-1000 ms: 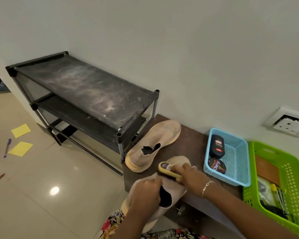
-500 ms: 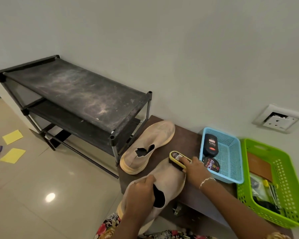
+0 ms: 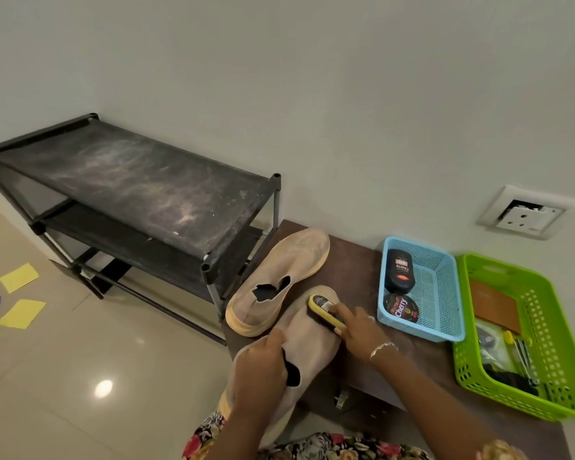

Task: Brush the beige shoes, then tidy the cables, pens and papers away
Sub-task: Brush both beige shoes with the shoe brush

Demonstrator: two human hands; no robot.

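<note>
Lower centre, head view: near beige shoe [image 3: 312, 343] on brown bench [image 3: 356, 267], looks light, soft, floppy; left hand [image 3: 259, 370] grips its collar, likely steadiest hold; right hand [image 3: 359, 332] curled round yellow brush [image 3: 324, 308] at toe; second shoe [image 3: 289, 260] just beside.

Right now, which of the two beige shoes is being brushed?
The nearer shoe: the left hand holds it at its opening and the right hand holds the yellow brush on its toe. The farther shoe lies untouched beside the rack.
</note>
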